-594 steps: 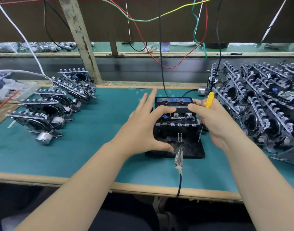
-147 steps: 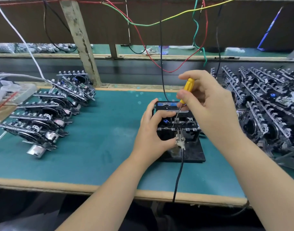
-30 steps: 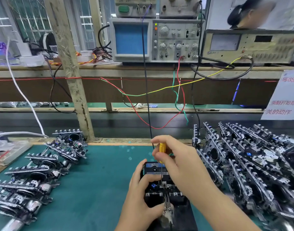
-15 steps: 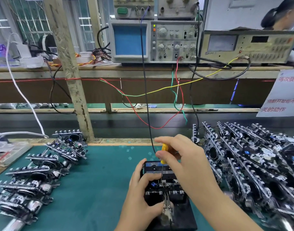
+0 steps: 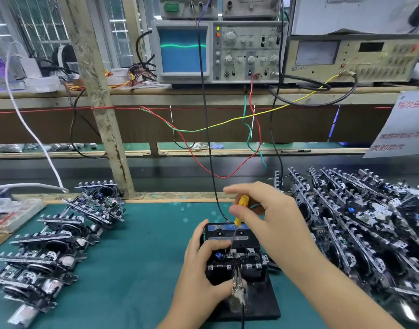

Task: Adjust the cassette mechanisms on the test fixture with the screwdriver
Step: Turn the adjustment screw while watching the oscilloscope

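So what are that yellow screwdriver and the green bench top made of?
The screwdriver: handle looks like glossy yellow plastic, with a thin grey shaft, probably steel. The bench top looks like a matte teal rubber or vinyl mat, edged with a pale wooden strip; I can't be sure which.

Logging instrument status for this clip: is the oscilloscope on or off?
On. The oscilloscope screen glows blue with a bright green trace running across it, and a small indicator lamp beside the screen is lit.

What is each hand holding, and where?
The right hand pinches the screwdriver by its yellow handle. The left hand grips the cassette mechanism at its left side.
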Demonstrator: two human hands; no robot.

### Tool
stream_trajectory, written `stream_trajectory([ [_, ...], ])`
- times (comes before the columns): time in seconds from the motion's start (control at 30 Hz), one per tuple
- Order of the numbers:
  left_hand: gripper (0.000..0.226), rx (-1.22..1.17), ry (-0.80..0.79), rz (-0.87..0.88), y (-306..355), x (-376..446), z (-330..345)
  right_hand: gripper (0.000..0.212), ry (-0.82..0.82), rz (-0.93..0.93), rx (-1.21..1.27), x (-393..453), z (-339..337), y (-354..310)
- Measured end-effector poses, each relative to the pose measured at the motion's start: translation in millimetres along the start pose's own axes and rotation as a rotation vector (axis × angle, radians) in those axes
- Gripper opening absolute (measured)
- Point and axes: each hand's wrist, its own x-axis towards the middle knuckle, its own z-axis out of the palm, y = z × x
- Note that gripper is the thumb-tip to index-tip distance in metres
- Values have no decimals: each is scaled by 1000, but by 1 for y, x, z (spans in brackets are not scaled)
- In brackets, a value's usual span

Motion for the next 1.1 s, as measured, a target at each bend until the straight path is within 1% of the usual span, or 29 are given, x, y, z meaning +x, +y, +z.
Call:
stream_trajectory([
  [0.07, 66, 1, -1, 4, 0, 0, 0, 33, -80, 12, 2, 3, -5, -1],
  [0.13, 67, 4, -1, 7, 0, 0, 0, 33, -181, -8, -41, 7, -11, -4],
  [0.2, 67, 5, -1, 10, 0, -1, 0, 35, -238, -31, -88, 8, -14, -6],
  [0.3, 66, 5, 3, 12, 0, -1, 0, 34, -203, -36, -114, 9, -15, -5],
  [0.37, 65, 0, 4, 12, 0, -1, 1, 33, -149, -60, -195, 9, -10, -2],
  [0.43, 64, -2, 12, 18, 1, -1, 0, 23, -104, -121, -273, 6, -3, -2],
  [0.5, 66, 2, 15, 30, 1, 0, 1, 10, -79, -166, -289, 4, 0, -3],
  [0.53, 67, 4, 16, 32, 1, 0, 1, 9, -79, -177, -303, 3, 1, -3],
  [0.6, 68, 1, 18, 30, 1, 0, 1, 16, -126, -157, -337, 4, 0, -2],
  [0.7, 66, 2, 17, 33, 1, 0, 1, 30, -300, -86, -380, 4, -3, -2],
  [0.83, 63, 0, 27, 42, 1, 0, 1, 48, -328, -53, -375, 3, -12, -1],
  [0.87, 63, 1, 30, 39, 1, 0, 2, 49, -346, -46, -383, 3, -13, -2],
  [0.93, 63, -4, 28, 35, 0, 0, 2, 46, -372, -11, -356, 6, -13, -2],
  [1.0, 64, -11, 26, 29, -1, 1, 2, 40, -364, 31, -274, 7, -14, -5],
  [1.1, 65, -8, 18, 27, -2, 1, 1, 33, -269, -44, -309, 4, -11, -5],
])
